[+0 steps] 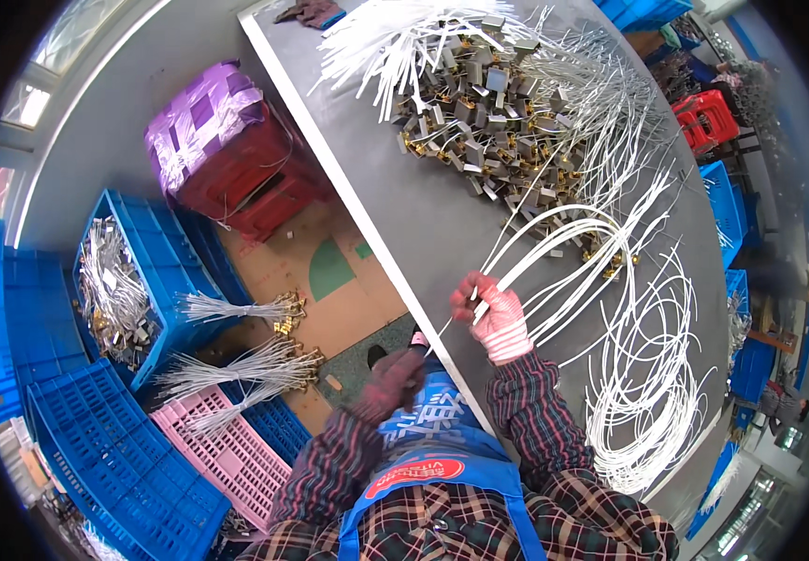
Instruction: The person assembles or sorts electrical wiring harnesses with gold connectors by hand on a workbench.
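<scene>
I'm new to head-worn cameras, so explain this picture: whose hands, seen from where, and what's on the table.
No machine here: a person wears two wide fisheye cameras on the head. This picture comes from the left one, looking down, so straight edges bend. The right hand, in a pink-and-white glove, has its fingers curled around thin white flexible cables. The left hand, in a dark maroon glove, is off the table, by the blue apron; whether it holds anything is unclear. On the smooth grey tabletop lie a pile of small silvery metal blocks with brass-coloured parts and, nearer the person, a looped white cable heap.
</scene>
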A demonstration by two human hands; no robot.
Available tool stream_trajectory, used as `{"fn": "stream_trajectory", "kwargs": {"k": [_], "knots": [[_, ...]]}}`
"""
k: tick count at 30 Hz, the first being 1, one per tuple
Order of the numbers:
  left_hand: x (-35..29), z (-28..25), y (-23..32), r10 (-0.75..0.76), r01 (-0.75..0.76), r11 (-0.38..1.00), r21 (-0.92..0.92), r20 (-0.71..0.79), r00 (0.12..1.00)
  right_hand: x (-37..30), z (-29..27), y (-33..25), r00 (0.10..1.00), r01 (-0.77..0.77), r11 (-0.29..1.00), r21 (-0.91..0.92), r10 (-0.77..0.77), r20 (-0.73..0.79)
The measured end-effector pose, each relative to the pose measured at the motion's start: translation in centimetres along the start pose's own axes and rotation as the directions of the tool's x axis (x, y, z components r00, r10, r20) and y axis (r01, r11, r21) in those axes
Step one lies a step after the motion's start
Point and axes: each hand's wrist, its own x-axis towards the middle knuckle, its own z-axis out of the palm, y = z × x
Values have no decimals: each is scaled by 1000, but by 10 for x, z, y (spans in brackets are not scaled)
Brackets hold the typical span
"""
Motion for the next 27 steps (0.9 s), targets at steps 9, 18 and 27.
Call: {"fn": "stream_trajectory", "kwargs": {"k": [9,18,27], "knots": [[-121,-136,-103,-307,226,290,930,-133,942,2,20,-28,978,170,955,-243,-193,-77],[-60,-55,-40,-19,49,994,101,-277,961,-12,28,-50,934,345,905,-247,-357,-5],[-68,-81,-54,-87,110,992,63,-293,952,0,26,-107,832,498,823,-272,-542,-116]]}}
